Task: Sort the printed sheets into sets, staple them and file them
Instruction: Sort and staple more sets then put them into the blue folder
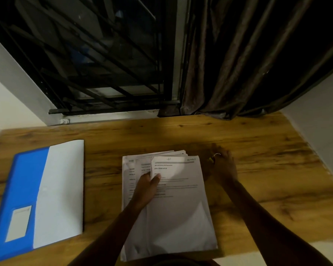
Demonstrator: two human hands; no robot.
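Note:
A loose stack of printed sheets (pixel 179 214) lies in the middle of the wooden table (pixel 258 169), fanned a little at its far edge. My left hand (pixel 146 187) pinches the left edge of the top sheet and curls it upward. To the right of the stack, near its far right corner, my right hand (pixel 222 164) rests on the table with relaxed fingers and a ring on one finger. A blue and white file folder (pixel 40 196) lies shut at the left of the table, apart from the sheets. No stapler is visible.
A barred dark window (pixel 96 60) and a dark curtain (pixel 248 64) stand behind the table's far edge. White walls (pixel 6 104) close in both sides. Bare wood shows between folder and sheets and at the right.

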